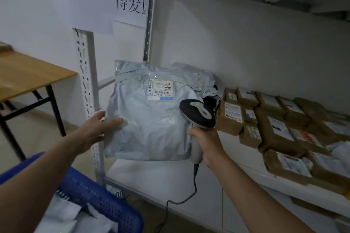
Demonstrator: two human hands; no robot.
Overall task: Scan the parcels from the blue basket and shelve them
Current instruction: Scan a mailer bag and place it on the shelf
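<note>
- Grey plastic mailer bag (149, 119), one of them, stood upright over the left end of the white shelf (151, 176). I could not tell whether its bottom edge touched the board.
- One white label (160, 89) sat near the bag's top, with its barcode facing me.
- A second grey bag (195, 75) leaned just behind the first, against the back wall.
- Two hands were at work. The left hand (98, 128) reached in from the lower left with the forearm rising. It pinched the bag's left edge, thumb flat across the front and fingers behind.
- The right hand (206, 142) was wrapped tight around the handle of one scanner (198, 113), held in front of the bag's right edge. The scanner's dark head was tilted up and to the left, just below the label.
- One black cable (189, 195) hung from the handle and looped down past the shelf's front edge.
- Brown taped parcels (274, 128) lay flat in close rows along the right of the same shelf, each with a label on top. I counted at least a dozen, but the rows ran out of sight, so I could not fix the number.
- One blue basket (106, 200) stood low at the left under the left forearm, with a few white parcels (62, 213) inside. Their count was unclear.
- One wooden table (28, 73) with black legs stood to the left, well apart from the shelf.
- One printed paper sign (130, 4) hung beside the shelf's upright.
</note>
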